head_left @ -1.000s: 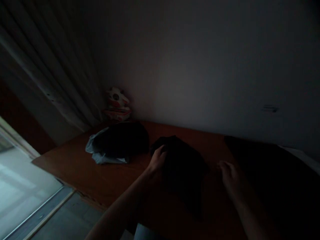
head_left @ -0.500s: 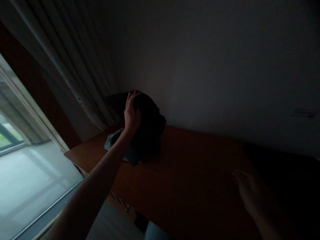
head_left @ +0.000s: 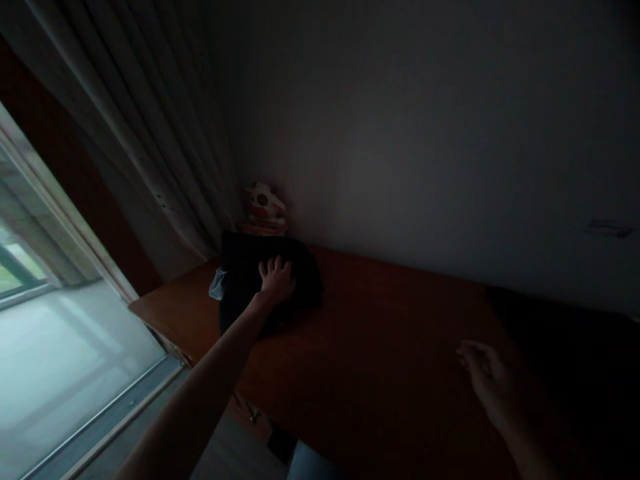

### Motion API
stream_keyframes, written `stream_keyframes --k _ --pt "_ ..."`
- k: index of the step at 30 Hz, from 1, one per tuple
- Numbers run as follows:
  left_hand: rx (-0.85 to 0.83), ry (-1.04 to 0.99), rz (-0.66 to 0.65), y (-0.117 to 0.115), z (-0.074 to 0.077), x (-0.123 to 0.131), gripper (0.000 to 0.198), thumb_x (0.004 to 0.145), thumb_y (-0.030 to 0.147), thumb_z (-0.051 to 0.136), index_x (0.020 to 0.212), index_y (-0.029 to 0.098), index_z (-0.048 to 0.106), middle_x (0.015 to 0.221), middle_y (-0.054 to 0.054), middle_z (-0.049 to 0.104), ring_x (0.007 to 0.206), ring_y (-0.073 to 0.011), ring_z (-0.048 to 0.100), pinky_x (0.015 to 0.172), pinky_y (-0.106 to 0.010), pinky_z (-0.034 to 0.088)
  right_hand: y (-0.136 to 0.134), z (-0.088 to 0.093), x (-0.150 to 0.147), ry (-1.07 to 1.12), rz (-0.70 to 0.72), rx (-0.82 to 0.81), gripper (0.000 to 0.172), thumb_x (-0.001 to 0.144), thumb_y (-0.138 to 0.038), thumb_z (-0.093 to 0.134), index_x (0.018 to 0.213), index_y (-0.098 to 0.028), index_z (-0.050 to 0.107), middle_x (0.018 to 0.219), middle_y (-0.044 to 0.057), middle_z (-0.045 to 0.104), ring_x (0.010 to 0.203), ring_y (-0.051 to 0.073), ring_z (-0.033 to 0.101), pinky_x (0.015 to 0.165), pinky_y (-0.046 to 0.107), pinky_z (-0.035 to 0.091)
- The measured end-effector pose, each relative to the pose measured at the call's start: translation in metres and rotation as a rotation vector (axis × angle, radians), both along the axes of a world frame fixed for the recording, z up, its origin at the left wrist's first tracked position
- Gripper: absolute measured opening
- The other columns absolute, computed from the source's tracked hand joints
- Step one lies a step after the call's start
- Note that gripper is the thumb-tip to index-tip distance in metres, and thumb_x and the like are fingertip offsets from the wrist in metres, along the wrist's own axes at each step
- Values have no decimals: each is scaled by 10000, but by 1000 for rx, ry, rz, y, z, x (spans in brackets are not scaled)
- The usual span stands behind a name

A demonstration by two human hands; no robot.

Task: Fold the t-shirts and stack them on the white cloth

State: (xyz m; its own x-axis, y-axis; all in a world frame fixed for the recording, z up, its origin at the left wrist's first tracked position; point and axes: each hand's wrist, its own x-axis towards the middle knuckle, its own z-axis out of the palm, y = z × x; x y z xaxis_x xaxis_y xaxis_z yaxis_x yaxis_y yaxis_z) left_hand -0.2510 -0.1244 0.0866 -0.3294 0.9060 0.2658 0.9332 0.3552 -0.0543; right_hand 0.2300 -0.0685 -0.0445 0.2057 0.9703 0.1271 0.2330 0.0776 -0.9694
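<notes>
My left hand (head_left: 277,280) lies on a black garment (head_left: 245,267) with its fingers spread and pressed flat. The garment is a folded heap on the wooden tabletop (head_left: 370,313). A bit of light blue cloth (head_left: 217,285) sticks out at the garment's left edge. My right hand (head_left: 485,373) is over the right part of the tabletop, fingers loosely bent, with nothing visible in it. It is dim there, and its finger detail is hard to make out.
Behind the garment, against the wall (head_left: 400,167), stands a white and orange figure (head_left: 265,203). A curtain (head_left: 165,147) hangs at the left beside a bright glass door (head_left: 25,260). A very dark area (head_left: 575,360) borders the tabletop on the right.
The black garment has come down from a raised heap to a lower, flatter one. My left hand has moved down with it and spread out. The figure behind has come into view.
</notes>
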Motion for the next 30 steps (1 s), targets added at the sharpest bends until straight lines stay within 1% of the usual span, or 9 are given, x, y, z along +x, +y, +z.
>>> stream_keyframes --k 2,5,10,13,16,19,21,26,30 --pt "54 -50 -168 9 -6 30 493 940 313 533 1411 166 544 1579 -206 418 1440 -375 410 1174 -600 303 -1 0 -2 -3 1 -1 627 690 -756 663 991 -208 619 899 89 729 769 235 691 751 389 548" --pt "35 -180 -470 22 -31 87 411 943 307 530 1331 189 594 1479 -149 535 1312 -295 547 1105 -459 440 -8 9 -8 8 -7 23 588 717 -736 644 997 -221 612 885 86 728 765 234 694 756 389 554" --pt "66 -331 -766 30 -78 160 338 958 277 478 1248 195 632 1320 -137 639 1207 -269 604 1077 -450 475 -12 22 -16 9 16 123 535 779 -735 576 987 -242 573 927 98 724 801 240 706 744 387 567" --pt "126 -475 -872 30 -90 167 347 968 316 448 1237 185 624 1292 -138 650 1192 -263 613 1060 -444 499 -9 18 -18 -55 -1 144 512 855 -717 485 1026 -241 562 980 109 726 844 228 713 756 374 576" --pt "152 -566 -880 32 -91 159 361 956 394 463 1202 187 627 1231 -130 670 1152 -270 637 1033 -447 523 -10 16 -15 -152 65 155 453 914 -652 464 1042 -235 586 1016 105 736 871 204 721 778 347 578" --pt "133 -574 -861 35 -89 154 354 937 448 484 1132 202 649 1137 -113 698 1047 -273 674 971 -447 555 -12 27 4 -306 168 152 323 883 -546 621 975 -238 652 956 62 758 860 191 722 792 321 568" --pt "116 -566 -881 37 -89 154 350 929 464 495 1120 221 658 1120 -99 708 1023 -268 683 951 -437 563 -11 42 31 -420 155 145 233 886 -454 651 978 -241 674 949 43 760 891 191 716 839 322 552" --pt "95 -534 -929 40 -88 157 381 926 514 482 1068 232 695 1136 -98 719 1033 -266 694 951 -421 565 -7 77 130 -669 -239 59 218 928 -277 535 1086 -193 659 1234 148 671 1221 260 588 1091 412 403" --pt "96 -504 -949 42 -90 156 385 933 508 465 1016 238 728 1135 -98 728 1033 -270 695 948 -427 566 -23 68 185 -764 -518 -104 269 875 -237 586 1105 -120 660 1292 245 621 1301 360 511 1107 529 341"
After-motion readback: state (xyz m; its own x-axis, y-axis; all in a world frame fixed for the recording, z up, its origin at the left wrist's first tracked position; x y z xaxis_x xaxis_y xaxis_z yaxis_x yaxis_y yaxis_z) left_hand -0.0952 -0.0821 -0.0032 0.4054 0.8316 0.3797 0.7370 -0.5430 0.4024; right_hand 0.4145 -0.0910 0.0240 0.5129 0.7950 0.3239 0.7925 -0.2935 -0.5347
